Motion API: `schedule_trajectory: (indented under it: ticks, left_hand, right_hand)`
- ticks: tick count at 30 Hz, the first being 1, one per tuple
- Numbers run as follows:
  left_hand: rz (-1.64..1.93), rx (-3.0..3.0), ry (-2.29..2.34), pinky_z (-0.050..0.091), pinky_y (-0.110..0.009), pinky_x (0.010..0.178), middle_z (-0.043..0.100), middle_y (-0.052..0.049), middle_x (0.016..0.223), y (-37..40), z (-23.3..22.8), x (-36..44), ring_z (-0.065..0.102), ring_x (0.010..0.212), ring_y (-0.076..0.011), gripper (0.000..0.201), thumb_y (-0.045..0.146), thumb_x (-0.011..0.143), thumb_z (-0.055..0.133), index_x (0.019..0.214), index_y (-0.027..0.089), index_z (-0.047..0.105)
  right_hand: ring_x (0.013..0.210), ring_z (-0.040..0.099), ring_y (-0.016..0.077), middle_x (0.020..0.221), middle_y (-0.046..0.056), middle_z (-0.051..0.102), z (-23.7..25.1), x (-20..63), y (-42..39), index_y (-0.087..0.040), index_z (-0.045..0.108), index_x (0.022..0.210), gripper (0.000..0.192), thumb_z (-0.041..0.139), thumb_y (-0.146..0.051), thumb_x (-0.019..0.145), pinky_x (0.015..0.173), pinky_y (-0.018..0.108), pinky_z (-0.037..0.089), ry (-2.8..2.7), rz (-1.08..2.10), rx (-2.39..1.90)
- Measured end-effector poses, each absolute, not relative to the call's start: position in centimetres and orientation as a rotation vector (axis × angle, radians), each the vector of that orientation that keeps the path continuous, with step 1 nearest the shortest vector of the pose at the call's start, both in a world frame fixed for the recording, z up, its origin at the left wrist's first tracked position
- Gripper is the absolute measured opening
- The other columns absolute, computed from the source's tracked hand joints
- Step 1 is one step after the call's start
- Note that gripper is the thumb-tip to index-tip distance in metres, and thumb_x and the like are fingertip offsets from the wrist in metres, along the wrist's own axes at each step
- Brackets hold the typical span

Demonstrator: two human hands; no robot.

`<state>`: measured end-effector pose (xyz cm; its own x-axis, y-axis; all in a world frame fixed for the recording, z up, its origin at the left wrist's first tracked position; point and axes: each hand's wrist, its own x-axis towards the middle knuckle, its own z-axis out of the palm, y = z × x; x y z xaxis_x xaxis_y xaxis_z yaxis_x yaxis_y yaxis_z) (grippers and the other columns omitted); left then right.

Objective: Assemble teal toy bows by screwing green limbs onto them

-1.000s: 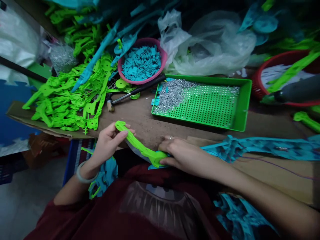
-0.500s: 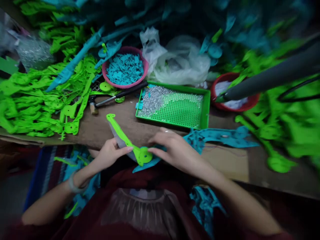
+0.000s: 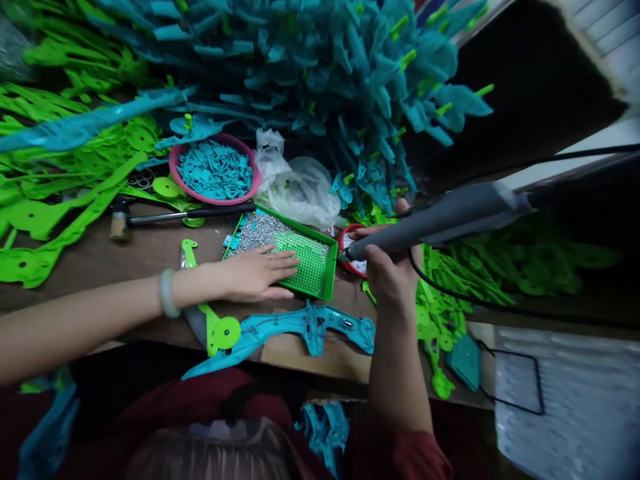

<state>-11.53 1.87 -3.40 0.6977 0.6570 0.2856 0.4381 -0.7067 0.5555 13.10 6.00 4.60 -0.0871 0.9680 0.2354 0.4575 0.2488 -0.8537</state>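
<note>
My right hand (image 3: 393,267) is wrapped round a grey electric screwdriver (image 3: 430,217), whose tip points left toward the right rim of a green perforated tray (image 3: 327,283). Over the tray's front part lies my left hand (image 3: 257,272), palm down with its fingers stretched out. Small silvery screws (image 3: 260,230) are heaped at the tray's left end. In front of the tray rests a blue bow-shaped plastic piece (image 3: 300,325). A lime-green plastic arm with a round disc (image 3: 227,332) sits at its left end, partly hidden under my left forearm.
A hammer (image 3: 165,217) lies left of the tray, below a pink bowl (image 3: 173,167) of small blue parts. Behind the screwdriver tip stands a red bowl (image 3: 345,233) with white contents. Green parts (image 3: 65,213) and blue parts (image 3: 310,80) are piled around. A cable hangs from the screwdriver.
My left hand has let go of the green arm, now lying on the blue piece, and moved over the tray. My right hand has taken hold of the screwdriver. The view has shifted right.
</note>
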Motion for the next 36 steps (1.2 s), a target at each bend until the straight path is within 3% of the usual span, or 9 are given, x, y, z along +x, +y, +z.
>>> schedule_trajectory:
  ticks: [6, 9, 11, 15, 20, 25, 28, 32, 36]
  left_hand:
    - [0.667, 2.571, 1.197, 0.023, -0.056, 0.119, 0.053, -0.024, 0.14, 2.8, -4.2, -12.4, 0.039, 0.14, -0.0365, 0.055, 0.047, 0.092, 0.058, 0.128, 0.006, 0.061]
    - [0.817, 2.662, 1.212, 0.035, -0.054, 0.115, 0.056, -0.021, 0.139, -1.8, -2.8, -14.3, 0.046, 0.136, -0.0353, 0.046, 0.036, 0.093, 0.06, 0.13, 0.009, 0.06]
    - [0.921, 2.742, 1.177, 0.044, -0.046, 0.11, 0.063, -0.013, 0.132, -5.5, -2.6, -16.0, 0.056, 0.128, -0.0292, 0.038, 0.024, 0.09, 0.063, 0.127, 0.017, 0.063]
    - [0.955, 2.72, 1.023, 0.042, -0.035, 0.113, 0.068, -0.004, 0.126, -11.4, -3.8, -19.0, 0.06, 0.123, -0.0204, 0.039, 0.009, 0.085, 0.052, 0.116, 0.023, 0.071]
    - [0.948, 2.702, 0.957, 0.04, -0.032, 0.116, 0.07, -0.005, 0.121, -13.0, -5.1, -19.5, 0.061, 0.121, -0.0194, 0.032, 0.024, 0.088, 0.051, 0.11, 0.019, 0.074]
    - [0.972, 2.698, 1.072, 0.032, -0.037, 0.121, 0.064, 0.0, 0.131, -12.8, -6.4, -18.2, 0.056, 0.128, -0.0174, 0.051, 0.005, 0.09, 0.036, 0.129, 0.023, 0.062]
    - [0.956, 2.538, 1.153, 0.036, -0.036, 0.119, 0.061, 0.003, 0.135, -13.2, -7.0, -17.2, 0.054, 0.13, -0.018, 0.058, 0.002, 0.091, 0.034, 0.141, 0.026, 0.051]
    - [0.925, 2.511, 1.221, 0.031, -0.037, 0.121, 0.057, -0.004, 0.141, -13.3, -7.0, -15.9, 0.049, 0.135, -0.0186, 0.052, 0.002, 0.094, 0.033, 0.139, 0.019, 0.053]
    - [0.961, 2.611, 1.16, 0.039, -0.039, 0.117, 0.056, -0.011, 0.141, -12.9, -7.1, -15.4, 0.049, 0.135, -0.0239, 0.047, 0.002, 0.092, 0.037, 0.132, 0.013, 0.059]
  right_hand:
    - [0.075, 0.06, 0.0175, 0.081, -0.003, 0.046, 4.4, 10.7, 8.1, -0.033, 0.035, 0.114, 0.046, 0.058, -0.037, 0.074, 0.081, 0.036, 0.054, -1.699, 0.883, -1.053]
    - [0.056, 0.049, 0.0157, 0.07, -0.005, 0.035, 1.7, 7.1, 9.2, -0.033, 0.028, 0.115, 0.041, 0.043, -0.049, 0.081, 0.062, 0.032, 0.05, -1.566, 0.858, -1.103]
    - [0.05, 0.043, 0.0149, 0.067, -0.006, 0.03, -0.4, 5.1, 9.5, -0.031, 0.027, 0.115, 0.042, 0.038, -0.054, 0.082, 0.056, 0.03, 0.046, -1.529, 0.897, -1.13]
    - [0.048, 0.037, 0.0142, 0.065, -0.007, 0.028, -3.2, 3.6, 9.5, -0.03, 0.026, 0.111, 0.042, 0.04, -0.055, 0.08, 0.052, 0.03, 0.043, -1.536, 0.959, -1.091]
    - [0.049, 0.036, 0.0147, 0.066, -0.005, 0.027, -3.7, 3.8, 9.4, -0.03, 0.034, 0.11, 0.038, 0.032, -0.055, 0.081, 0.054, 0.031, 0.042, -1.617, 0.897, -1.232]
    - [0.045, 0.037, 0.0141, 0.062, -0.007, 0.026, -3.6, 3.3, 9.6, -0.029, 0.032, 0.102, 0.03, 0.038, -0.047, 0.079, 0.051, 0.03, 0.041, -1.529, 0.876, -1.155]
    - [0.044, 0.037, 0.0128, 0.061, -0.008, 0.027, -3.4, 3.0, 9.6, -0.029, 0.029, 0.098, 0.028, 0.042, -0.045, 0.078, 0.049, 0.028, 0.039, -1.474, 0.905, -1.081]
    - [0.044, 0.036, 0.0122, 0.061, -0.009, 0.027, -3.2, 2.9, 9.2, -0.028, 0.032, 0.098, 0.028, 0.042, -0.047, 0.08, 0.049, 0.028, 0.038, -1.477, 0.878, -1.117]
    - [0.045, 0.036, 0.0122, 0.062, -0.008, 0.025, -3.5, 2.5, 9.4, -0.028, 0.037, 0.101, 0.03, 0.038, -0.052, 0.083, 0.05, 0.028, 0.039, -1.532, 0.833, -1.128]
